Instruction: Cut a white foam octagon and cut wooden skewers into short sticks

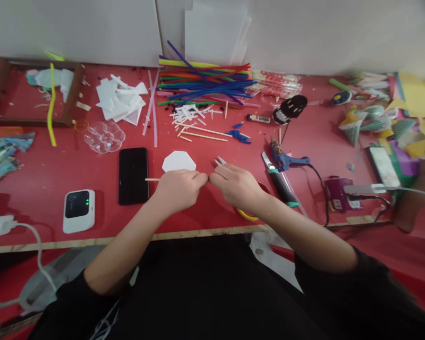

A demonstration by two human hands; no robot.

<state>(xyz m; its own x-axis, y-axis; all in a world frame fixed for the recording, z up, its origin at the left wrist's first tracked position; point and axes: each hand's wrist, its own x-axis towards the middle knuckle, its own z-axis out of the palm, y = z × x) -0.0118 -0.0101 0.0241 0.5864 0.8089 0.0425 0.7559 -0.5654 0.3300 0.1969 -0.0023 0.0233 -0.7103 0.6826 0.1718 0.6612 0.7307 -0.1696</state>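
Observation:
My left hand (180, 189) is closed, and a thin wooden stick (151, 179) pokes out on its left side; the rest of the stick is hidden by the hand. Fingertip to fingertip with it, my right hand (239, 186) is pinched closed, and whatever small thing lies between the fingers is too hidden to name. Just beyond the left hand lies a white paper octagon (179, 161). Scissors (248, 215) rest under the right hand, their blades showing past the knuckles and part of the yellow-red handle below.
To the left are a black phone (133, 175) and a white hotspot device (79, 211). A utility knife (281, 182) and a corded glue gun (286, 159) lie at right. Behind are pipe cleaners (205, 82), white paper scraps (120, 100) and blue bits (239, 135).

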